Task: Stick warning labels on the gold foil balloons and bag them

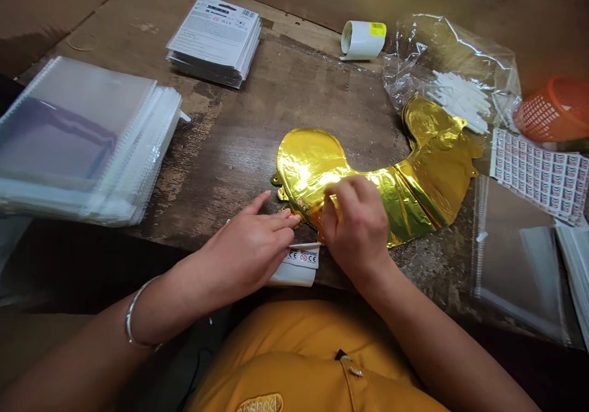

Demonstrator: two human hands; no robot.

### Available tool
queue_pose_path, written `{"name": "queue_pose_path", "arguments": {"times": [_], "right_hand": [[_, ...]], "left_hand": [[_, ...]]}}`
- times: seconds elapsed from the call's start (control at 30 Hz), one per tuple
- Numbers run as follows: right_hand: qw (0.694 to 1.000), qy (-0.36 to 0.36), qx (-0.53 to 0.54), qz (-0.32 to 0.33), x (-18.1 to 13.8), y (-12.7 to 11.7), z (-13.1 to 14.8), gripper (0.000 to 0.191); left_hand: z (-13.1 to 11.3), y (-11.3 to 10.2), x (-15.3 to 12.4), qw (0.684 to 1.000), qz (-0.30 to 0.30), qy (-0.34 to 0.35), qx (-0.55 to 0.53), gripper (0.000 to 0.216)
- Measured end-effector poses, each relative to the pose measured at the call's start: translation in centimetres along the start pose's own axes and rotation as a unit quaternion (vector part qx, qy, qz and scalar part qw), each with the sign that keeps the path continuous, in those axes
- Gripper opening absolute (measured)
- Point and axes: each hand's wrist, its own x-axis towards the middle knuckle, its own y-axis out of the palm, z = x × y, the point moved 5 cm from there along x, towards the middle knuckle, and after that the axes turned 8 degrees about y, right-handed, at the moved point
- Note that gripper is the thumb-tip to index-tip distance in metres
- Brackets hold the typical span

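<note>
Curved, shiny gold foil pieces (409, 194) lie layered flat from the centre to the right of the frame. Left of them, the left hand (251, 246) spreads loosely, fingertips on their lower left edge. Below, at lower centre, is a white paper label strip (304, 258) with black CE marks. The right hand (356, 221) is curled over the foil; whether it pinches anything, I cannot tell. The step seems to be label-pressing; the next move calls for steady, flat foil.

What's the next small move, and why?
Perhaps press the small CE mark flat with the right hand: it looks like a label, lies on the gold foil near the left hand, and similar ones show on the white strip nearby.
</note>
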Motion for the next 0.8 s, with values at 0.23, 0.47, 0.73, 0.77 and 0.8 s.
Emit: {"name": "queue_pose_path", "arguments": {"times": [0.23,0.47,0.73,0.77,0.8], "right_hand": [[0.974,-0.162,0.097,0.126,-1.4,0.1,0.9,0.024],[0.960,-0.258,-0.035,0.101,-2.3,0.8,1.6,0.029],[0.978,-0.012,0.157,0.138,0.7,0.9,-1.3,0.021],[0.966,0.020,0.204,0.158,1.1,1.1,-1.7,0.021],[0.952,0.043,0.246,0.179,1.5,1.3,-2.1,0.023]], "left_hand": [[0.3,-0.3,-0.5,1.000,0.030,0.003,-0.006,0.016],[-0.3,-1.1,-1.7,1.000,0.008,-0.026,0.014,0.019],[-0.7,-2.7,-1.7,0.996,-0.024,-0.066,0.059,0.017],[-0.7,-2.8,-1.5,0.996,-0.021,-0.065,0.064,0.017],[-0.8,-2.9,-1.3,0.995,-0.019,-0.062,0.069,0.017]]}}
